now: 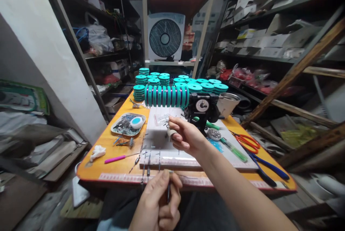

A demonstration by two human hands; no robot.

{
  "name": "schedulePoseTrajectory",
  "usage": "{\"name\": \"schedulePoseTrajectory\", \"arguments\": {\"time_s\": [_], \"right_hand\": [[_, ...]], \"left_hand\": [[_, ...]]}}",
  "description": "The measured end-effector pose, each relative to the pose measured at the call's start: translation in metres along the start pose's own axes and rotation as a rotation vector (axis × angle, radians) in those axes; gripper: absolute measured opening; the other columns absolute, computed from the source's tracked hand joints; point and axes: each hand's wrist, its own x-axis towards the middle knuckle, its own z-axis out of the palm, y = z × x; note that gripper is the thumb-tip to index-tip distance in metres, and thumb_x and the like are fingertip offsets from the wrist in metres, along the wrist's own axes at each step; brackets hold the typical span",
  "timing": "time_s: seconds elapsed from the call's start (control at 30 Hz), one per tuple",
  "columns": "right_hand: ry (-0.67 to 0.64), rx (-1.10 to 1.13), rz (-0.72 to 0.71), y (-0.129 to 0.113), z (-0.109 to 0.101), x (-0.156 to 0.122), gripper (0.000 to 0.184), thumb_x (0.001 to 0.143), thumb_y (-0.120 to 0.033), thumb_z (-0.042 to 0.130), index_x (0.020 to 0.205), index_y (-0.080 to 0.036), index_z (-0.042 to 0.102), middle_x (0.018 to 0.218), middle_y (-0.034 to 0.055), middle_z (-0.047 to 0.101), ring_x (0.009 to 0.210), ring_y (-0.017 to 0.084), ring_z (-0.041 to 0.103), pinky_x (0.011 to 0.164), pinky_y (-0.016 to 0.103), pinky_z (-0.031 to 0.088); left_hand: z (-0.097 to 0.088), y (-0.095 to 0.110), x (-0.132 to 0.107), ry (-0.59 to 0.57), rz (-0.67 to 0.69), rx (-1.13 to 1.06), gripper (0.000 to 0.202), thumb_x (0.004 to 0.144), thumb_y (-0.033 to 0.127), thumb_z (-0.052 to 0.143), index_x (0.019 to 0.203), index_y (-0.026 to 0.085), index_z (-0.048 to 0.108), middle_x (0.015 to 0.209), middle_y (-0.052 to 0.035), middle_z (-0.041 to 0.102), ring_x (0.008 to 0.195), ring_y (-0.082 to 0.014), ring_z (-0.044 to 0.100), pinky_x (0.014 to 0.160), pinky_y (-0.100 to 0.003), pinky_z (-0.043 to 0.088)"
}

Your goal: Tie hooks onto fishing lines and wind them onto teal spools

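My left hand [161, 198] is closed at the front edge of the table, thumb and forefinger pinching a thin dark piece [168, 192]. My right hand [184, 134] is raised over the white board [172, 157], its fingers curled and thumb tip pressed to the forefinger. A pale wrap covers one of its fingers, and what it pinches is too small to make out. Short dark lines with small weights [148, 166] hang over the board's front left. Behind my right hand lies a small clear bag [161, 119]. Teal foam spools [167, 96] sit in a row on a black winder [201, 110].
On the left are a tray of small metal parts [115, 128], a pink-handled tool [115, 159] and crumpled tissue [98, 153]. Orange-handled scissors [246, 143], blue-handled pliers [272, 168] and a mug [228, 105] stand right. Stacked teal spools [153, 81] line the back.
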Motion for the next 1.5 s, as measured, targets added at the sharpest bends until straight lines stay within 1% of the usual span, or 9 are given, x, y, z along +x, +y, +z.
{"name": "schedulePoseTrajectory", "arguments": {"time_s": [0.1,0.2,0.5,0.67,1.1,1.2,1.3,1.4,1.5], "right_hand": [[-0.003,-0.005,-0.003,-0.001,-0.001,-0.001,0.037,0.089,-0.038,0.043,0.062,-0.017,0.030,0.041,-0.0038,0.041,0.023,0.005,0.025,0.027,0.015,0.012],[0.008,-0.006,-0.004,-0.001,-0.002,-0.001,0.037,0.090,-0.038,0.042,0.062,-0.017,0.030,0.041,-0.0039,0.041,0.023,0.005,0.025,0.027,0.015,0.012],[0.008,-0.006,-0.005,-0.002,-0.003,-0.001,0.037,0.089,-0.038,0.042,0.062,-0.017,0.030,0.041,-0.0039,0.041,0.024,0.005,0.025,0.027,0.015,0.012],[0.005,-0.008,-0.022,-0.004,-0.003,-0.003,0.037,0.089,-0.038,0.044,0.061,-0.017,0.030,0.041,-0.0040,0.041,0.024,0.005,0.025,0.027,0.016,0.012],[-0.001,-0.023,-0.035,-0.003,-0.004,-0.002,0.036,0.089,-0.039,0.043,0.063,-0.017,0.031,0.043,-0.0040,0.043,0.025,0.005,0.025,0.028,0.016,0.013],[-0.055,-0.250,-0.097,-0.011,-0.006,-0.005,0.030,0.089,-0.040,0.045,0.073,-0.015,0.047,0.048,-0.0017,0.050,0.028,0.004,0.028,0.028,0.015,0.014],[-0.041,-0.606,-0.160,-0.025,-0.003,-0.010,0.035,0.090,-0.042,0.045,0.094,-0.012,0.061,0.043,-0.0031,0.046,0.030,0.004,0.027,0.029,0.014,0.016],[-0.052,-0.908,-0.168,-0.041,0.005,-0.014,0.040,0.090,-0.043,0.046,0.102,-0.010,0.065,0.040,-0.0045,0.041,0.033,0.003,0.027,0.033,0.014,0.020],[-0.074,-1.092,-0.167,-0.053,0.013,-0.017,0.040,0.091,-0.042,0.044,0.103,-0.012,0.067,0.040,-0.0040,0.042,0.034,0.003,0.028,0.036,0.015,0.023]], "left_hand": [[0.005,0.001,-0.004,0.127,0.020,-0.047,0.034,0.073,0.041,0.069,0.079,0.010,0.055,0.047,0.0064,0.034,0.041,0.0001,0.007,0.033,-0.009,0.009],[0.006,0.000,-0.006,0.177,0.003,-0.067,0.035,0.069,0.038,0.073,0.075,0.009,0.055,0.052,0.0032,0.042,0.041,0.0016,0.012,0.035,-0.008,0.009],[0.004,-0.003,-0.008,0.131,0.030,-0.097,0.028,0.075,0.031,0.067,0.067,0.006,0.056,0.058,-0.0017,0.048,0.042,0.0020,0.021,0.036,-0.009,0.011],[0.011,0.005,-0.004,0.138,0.029,0.009,0.031,0.079,0.039,0.062,0.090,0.010,0.061,0.049,0.0035,0.042,0.038,0.0011,0.011,0.035,-0.011,0.009],[0.003,-0.004,-0.003,0.173,0.050,-0.049,0.031,0.080,0.037,0.062,0.069,0.009,0.055,0.050,0.0013,0.043,0.040,0.0016,0.015,0.037,-0.009,0.011],[-0.003,-0.002,0.003,0.142,0.069,-0.028,0.025,0.085,0.036,0.053,0.085,0.011,0.057,0.061,0.0010,0.048,0.039,0.0020,0.018,0.036,-0.009,0.012],[-0.004,0.009,0.015,0.069,0.100,0.028,0.027,0.090,0.035,0.043,0.116,0.027,0.046,0.086,0.0000,0.053,0.041,-0.0009,0.032,0.033,-0.011,0.019],[0.001,0.025,0.028,0.005,0.195,0.178,0.032,0.091,0.035,0.039,0.123,0.033,0.037,0.106,-0.0036,0.050,0.069,-0.0138,0.056,0.048,-0.025,0.047],[0.010,0.041,0.037,0.030,0.235,0.361,0.027,0.090,0.040,0.043,0.113,0.026,0.046,0.123,-0.0057,0.043,0.102,-0.0213,0.053,0.072,-0.036,0.052]]}}
